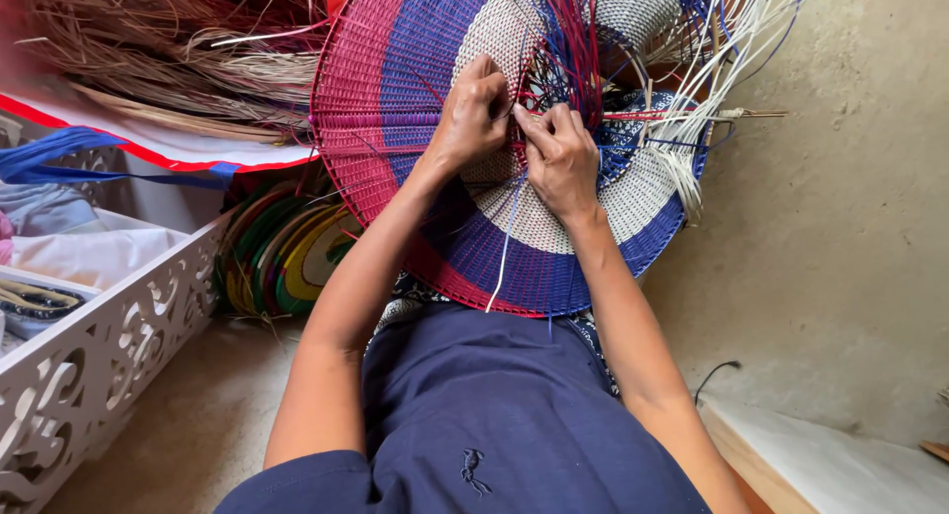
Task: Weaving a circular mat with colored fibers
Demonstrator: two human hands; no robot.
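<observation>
The person sits on the floor with a large round woven disc (435,178) propped on the lap, its rings banded red, blue and white. Both hands meet near the disc's middle, where loose strands (573,40) of red, blue and white fan upward and to the right.

The left hand (473,114) lies knuckles-up on the white band, its fingers curled and pressed together on the weave; whether its grip pinches a strand cannot be told. The right hand (560,158) sits just beside it, touching it at the fingertips, its grip closed with thumb and forefinger pinching strands at the point where the weaving stops. 1 pale strand (506,239) hangs down across the disc from under the hands.

Behind the disc's left edge lies a heap of dry straw-coloured fibre (168,49) on a white cloth edged red. Below that, a stack of green and yellow woven rounds (287,252) leans near a white cut-out crate (89,366). A plastered wall (850,227) stands at the right.
</observation>
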